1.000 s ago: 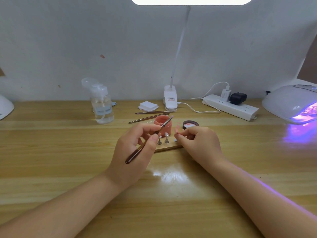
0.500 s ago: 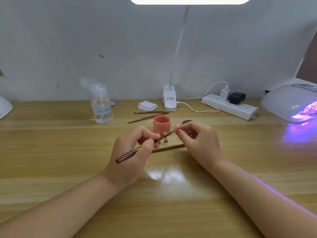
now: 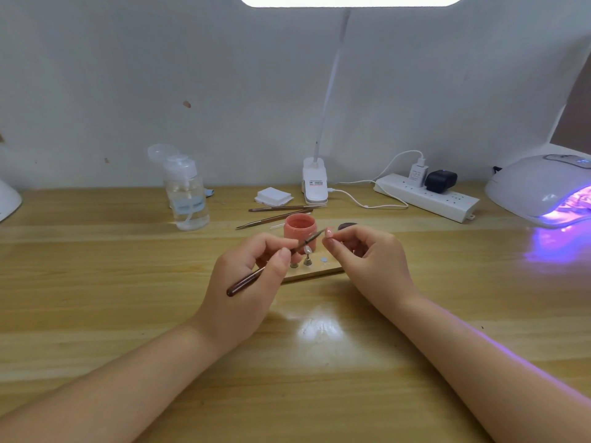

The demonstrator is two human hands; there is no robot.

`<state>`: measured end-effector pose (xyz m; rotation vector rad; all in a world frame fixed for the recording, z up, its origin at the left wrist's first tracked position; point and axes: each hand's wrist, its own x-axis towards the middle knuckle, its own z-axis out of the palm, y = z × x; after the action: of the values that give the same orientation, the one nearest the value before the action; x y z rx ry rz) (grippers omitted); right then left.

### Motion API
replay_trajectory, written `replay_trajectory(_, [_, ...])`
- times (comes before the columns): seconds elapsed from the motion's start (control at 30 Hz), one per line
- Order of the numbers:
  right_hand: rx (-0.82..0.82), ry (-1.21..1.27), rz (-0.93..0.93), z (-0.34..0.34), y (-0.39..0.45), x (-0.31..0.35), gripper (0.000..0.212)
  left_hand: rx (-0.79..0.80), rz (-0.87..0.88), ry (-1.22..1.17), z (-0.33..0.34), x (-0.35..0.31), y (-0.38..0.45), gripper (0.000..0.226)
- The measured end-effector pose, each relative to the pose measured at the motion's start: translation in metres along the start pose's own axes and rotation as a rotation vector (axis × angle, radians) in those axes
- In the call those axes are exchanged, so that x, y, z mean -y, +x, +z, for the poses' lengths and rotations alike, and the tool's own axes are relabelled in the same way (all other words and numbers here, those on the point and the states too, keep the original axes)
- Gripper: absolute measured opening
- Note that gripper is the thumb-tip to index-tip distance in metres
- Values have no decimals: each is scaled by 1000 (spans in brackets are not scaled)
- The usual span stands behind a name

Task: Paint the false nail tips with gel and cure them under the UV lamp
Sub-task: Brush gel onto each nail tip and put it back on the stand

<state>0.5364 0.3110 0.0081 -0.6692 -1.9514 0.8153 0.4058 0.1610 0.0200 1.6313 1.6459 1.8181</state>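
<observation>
Both hands: yours, raised above the wooden stand (image 3: 315, 272).
Left hand (image 3: 248, 282): grips brush (image 3: 275, 263).
Right hand (image 3: 364, 254): pinches nail tip (image 3: 328, 232); brush end meets it.

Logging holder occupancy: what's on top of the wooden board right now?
On the wooden board: one stand carrying a nail tip, a bare stand beside it, and a small round disc. The left hand and right hand cover both ends, so anything there is hidden.
</observation>
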Motion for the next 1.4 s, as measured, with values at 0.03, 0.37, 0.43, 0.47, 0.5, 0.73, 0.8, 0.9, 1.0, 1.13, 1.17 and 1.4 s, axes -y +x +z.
replay_trajectory(0.03, [0,6,1,0,0,0,3,9,-8,-5,0,0,0,17])
replay_trajectory(0.37, [-1,-8,-6,0,0,1,3,7,-16,-37,-1,-1,0,15])
replay_trajectory(0.43, [2,-20,-4,0,0,2,4,-13,-2,-53,-2,-1,-1,16])
replay_trajectory(0.47, [2,-27,3,0,0,2,4,-27,8,-49,-3,-1,-1,19])
replay_trajectory(0.5, [3,-38,14,0,0,2,4,-40,16,-41,-3,-2,-1,20])
replay_trajectory(0.73, [69,-347,83,4,1,1,11,-85,11,-6,-2,-1,1,21])
replay_trajectory(0.8, [95,-439,109,5,2,3,16,-82,5,-5,-2,-1,1,22])
replay_trajectory(0.9, [153,-530,130,1,2,8,20,-81,-6,2,-2,-1,2,23])
replay_trajectory(1.0, [201,-635,93,-6,0,22,20,-93,-6,-8,-3,0,2,22])
replay_trajectory(1.13, [-22,-534,17,-31,27,39,19,-145,-6,-24,-4,4,4,19])
replay_trajectory(1.17, [-52,-496,12,-37,40,38,18,-174,-19,-33,-4,6,5,17])
replay_trajectory(1.4, [419,-894,73,-19,119,-11,66,-357,-170,-135,-7,16,14,20])
